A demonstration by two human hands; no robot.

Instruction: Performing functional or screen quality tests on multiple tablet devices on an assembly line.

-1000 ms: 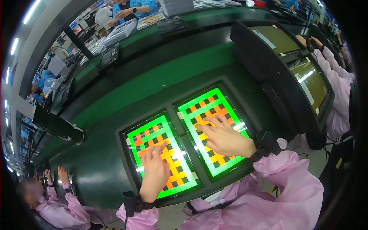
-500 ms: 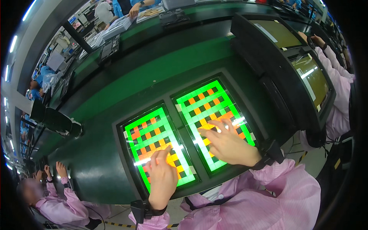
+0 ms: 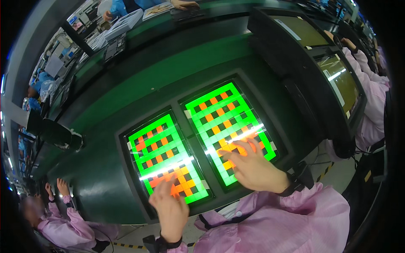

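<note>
Two lit touch screens sit side by side in a dark frame, each showing a grid of green, orange and black squares. Over the lower part of the left screen [image 3: 162,144] is my left hand [image 3: 169,207], its fingers slightly bent, apart and a little blurred. My right hand [image 3: 256,168] is over the lower right part of the right screen [image 3: 217,114], with its fingers spread. Neither hand holds anything. Whether the fingertips touch the glass, I cannot tell. Both wrists wear black bands with a small black block.
Right of the screens stands a black housing [image 3: 291,76] with two unlit panels [image 3: 341,84]. A black cylindrical part [image 3: 52,130] juts in from the left. Co-workers in pink sit left [image 3: 69,223] and right [image 3: 366,97]. Across the dark rail, another person's hand [image 3: 184,4] is near a flat black part.
My left hand has moved down toward the near edge of the left screen, uncovering more squares. My right hand stays over the right screen, its fingers slightly shifted. The whole view has shifted a little.
</note>
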